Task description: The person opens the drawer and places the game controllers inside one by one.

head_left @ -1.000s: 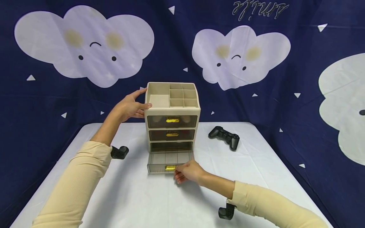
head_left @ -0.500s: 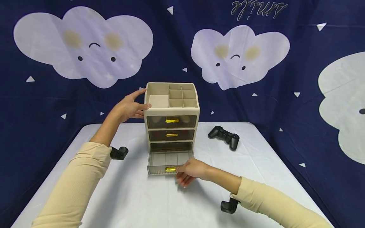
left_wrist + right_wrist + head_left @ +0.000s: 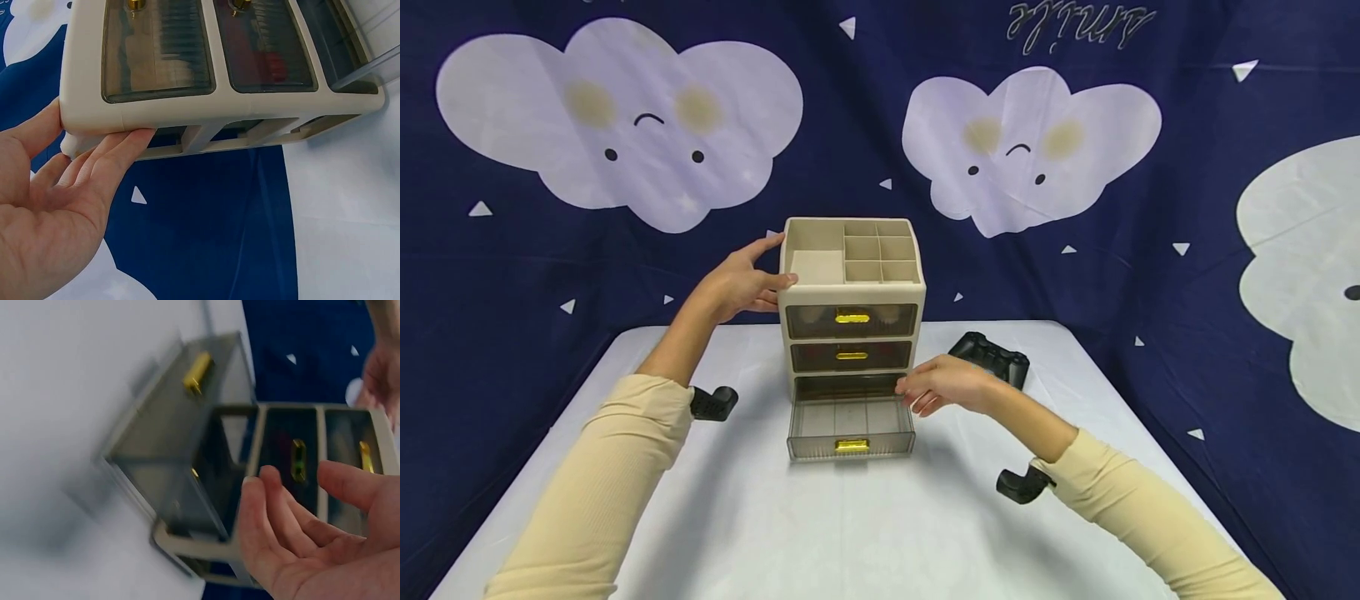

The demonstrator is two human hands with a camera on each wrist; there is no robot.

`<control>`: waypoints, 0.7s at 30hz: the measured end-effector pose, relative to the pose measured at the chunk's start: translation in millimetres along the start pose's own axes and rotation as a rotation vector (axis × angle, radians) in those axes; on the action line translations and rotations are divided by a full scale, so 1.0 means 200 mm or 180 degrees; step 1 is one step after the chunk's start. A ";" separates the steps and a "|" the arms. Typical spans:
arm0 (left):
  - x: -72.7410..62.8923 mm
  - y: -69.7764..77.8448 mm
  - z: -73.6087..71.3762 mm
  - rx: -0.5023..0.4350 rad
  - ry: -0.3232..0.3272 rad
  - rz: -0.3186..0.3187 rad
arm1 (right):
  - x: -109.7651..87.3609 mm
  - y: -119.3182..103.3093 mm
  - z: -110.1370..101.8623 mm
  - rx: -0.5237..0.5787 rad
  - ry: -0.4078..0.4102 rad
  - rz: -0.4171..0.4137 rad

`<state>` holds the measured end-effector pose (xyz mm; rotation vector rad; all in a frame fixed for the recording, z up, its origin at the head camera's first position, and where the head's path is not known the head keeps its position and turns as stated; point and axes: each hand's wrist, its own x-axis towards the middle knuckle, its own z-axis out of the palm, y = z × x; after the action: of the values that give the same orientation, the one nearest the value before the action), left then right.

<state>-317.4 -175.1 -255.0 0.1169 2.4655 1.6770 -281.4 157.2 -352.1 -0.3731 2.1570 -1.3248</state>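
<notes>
A cream desktop drawer organizer [image 3: 852, 295] stands on the table, its bottom drawer [image 3: 880, 443] pulled out and showing no contents. My left hand [image 3: 737, 283] holds the organizer's upper left corner, thumb over the top rim and fingers along the side. In the left wrist view, those fingers [image 3: 103, 165] touch the side wall. My right hand [image 3: 951, 385] hovers by the organizer's right side, above the drawer's rear right part, holding nothing. Its fingers [image 3: 281, 519] are loosely bent in the right wrist view. The upper two drawers are closed; dim shapes show behind their smoky fronts.
A black game controller [image 3: 992, 358] lies on the white table [image 3: 760, 533] to the right, partly hidden behind my right hand. Behind the table hangs a dark blue cloth [image 3: 850, 100] with cloud prints. Each wrist carries a small black camera [image 3: 715, 403].
My right hand has left the bottom drawer's gold handle and moved up and to the right. The drawer remains out. My left hand stays at the organizer's corner.
</notes>
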 end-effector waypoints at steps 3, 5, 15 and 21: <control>0.00 0.00 0.00 -0.0008 0.0012 0.0016 | 0.00 -0.01 -0.08 -0.0106 0.0155 0.0054; 0.00 0.00 0.00 -0.0010 0.0023 0.0017 | -0.01 -0.01 -0.14 -0.0208 0.0286 0.0076; 0.01 -0.01 -0.01 -0.0027 0.0031 0.0014 | -0.02 0.08 -0.39 -0.0570 0.1181 -0.0093; 0.01 -0.02 0.00 -0.0043 0.0012 0.0025 | -0.01 0.19 -0.51 -0.1027 0.1799 -0.0010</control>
<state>-319.9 -176.4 -258.1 0.1219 2.4591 1.6983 -338.4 250.1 -349.6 -0.1282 2.8548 -1.1784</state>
